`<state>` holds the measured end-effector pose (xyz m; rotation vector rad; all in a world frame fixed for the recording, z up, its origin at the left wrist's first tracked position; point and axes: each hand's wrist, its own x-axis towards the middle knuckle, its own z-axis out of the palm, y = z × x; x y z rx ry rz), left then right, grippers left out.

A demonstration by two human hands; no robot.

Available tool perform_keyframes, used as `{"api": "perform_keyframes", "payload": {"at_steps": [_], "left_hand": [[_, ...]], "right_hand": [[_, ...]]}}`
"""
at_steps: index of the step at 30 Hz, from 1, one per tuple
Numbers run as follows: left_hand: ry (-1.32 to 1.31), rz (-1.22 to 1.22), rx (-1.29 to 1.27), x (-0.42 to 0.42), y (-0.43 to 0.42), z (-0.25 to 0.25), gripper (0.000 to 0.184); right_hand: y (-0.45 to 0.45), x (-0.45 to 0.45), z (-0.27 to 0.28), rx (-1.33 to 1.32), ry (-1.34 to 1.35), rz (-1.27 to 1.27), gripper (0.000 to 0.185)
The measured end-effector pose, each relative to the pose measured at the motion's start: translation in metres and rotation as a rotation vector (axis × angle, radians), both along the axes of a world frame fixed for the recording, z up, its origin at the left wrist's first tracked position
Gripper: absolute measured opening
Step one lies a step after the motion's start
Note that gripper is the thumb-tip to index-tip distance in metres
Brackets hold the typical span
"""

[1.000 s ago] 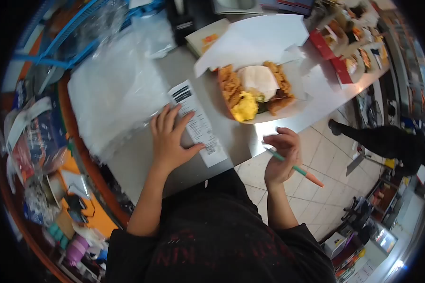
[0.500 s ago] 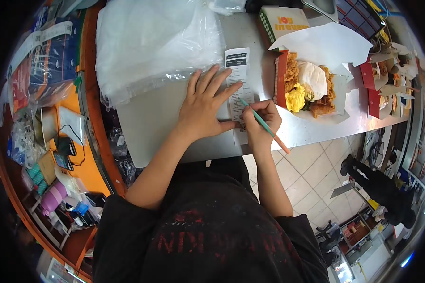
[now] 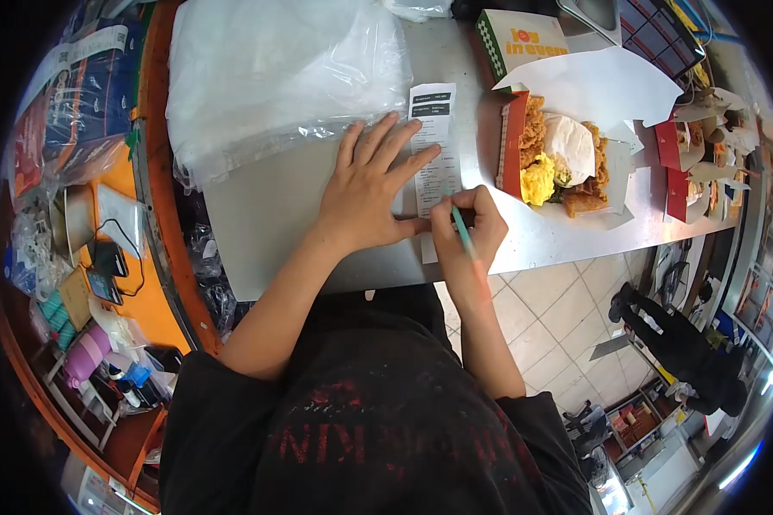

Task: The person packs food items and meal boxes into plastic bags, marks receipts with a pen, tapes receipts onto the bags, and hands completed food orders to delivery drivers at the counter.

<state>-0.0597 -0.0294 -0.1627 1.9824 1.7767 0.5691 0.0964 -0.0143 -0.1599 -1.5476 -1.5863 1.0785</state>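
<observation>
A long printed receipt (image 3: 432, 137) lies on the metal counter (image 3: 275, 215). My left hand (image 3: 365, 193) is flat with fingers spread, its fingertips and thumb on the receipt's left side. In my right hand (image 3: 468, 227) is a slim green and orange pen (image 3: 462, 225), its tip at the lower part of the receipt and its rear end blurred. Right of the receipt stands an open red food box (image 3: 512, 150) holding fried chicken (image 3: 531, 120), a wrapped white bundle (image 3: 569, 148) and yellow scrambled egg (image 3: 538, 180).
A stack of clear plastic bags (image 3: 288, 77) covers the counter's back left. Behind the food box are a printed carton (image 3: 524, 39) and a metal tray (image 3: 594, 17). More filled boxes (image 3: 680, 193) stand at right. Another person in dark clothes (image 3: 687, 348) is beyond the counter's end.
The pen has swung to a steeper angle in my right hand, its tip slightly lower on the receipt. My left hand stays in place on the paper.
</observation>
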Motion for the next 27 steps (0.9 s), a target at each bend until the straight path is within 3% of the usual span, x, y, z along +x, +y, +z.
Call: {"api": "perform_keyframes", "payload": {"at_steps": [2,4,10,17,27], "left_hand": [[-0.006,0.002,0.000,0.000,0.000,0.000,0.084],[-0.004,0.003,0.004,0.000,0.001,0.001,0.084],[0.026,0.001,0.003,0.001,0.001,0.002,0.084],[0.046,-0.003,0.010,0.001,0.002,0.002,0.083],[0.079,-0.012,0.008,0.003,0.004,0.001,0.081]], "right_hand": [[-0.002,-0.001,0.002,0.093,-0.108,-0.025,0.014],[-0.003,-0.002,0.005,-0.059,0.139,-0.070,0.014],[-0.005,0.005,-0.012,-0.117,0.389,-0.085,0.014],[-0.007,0.006,-0.012,-0.204,0.405,0.001,0.014],[-0.008,0.002,-0.006,-0.109,0.188,0.012,0.010]]}}
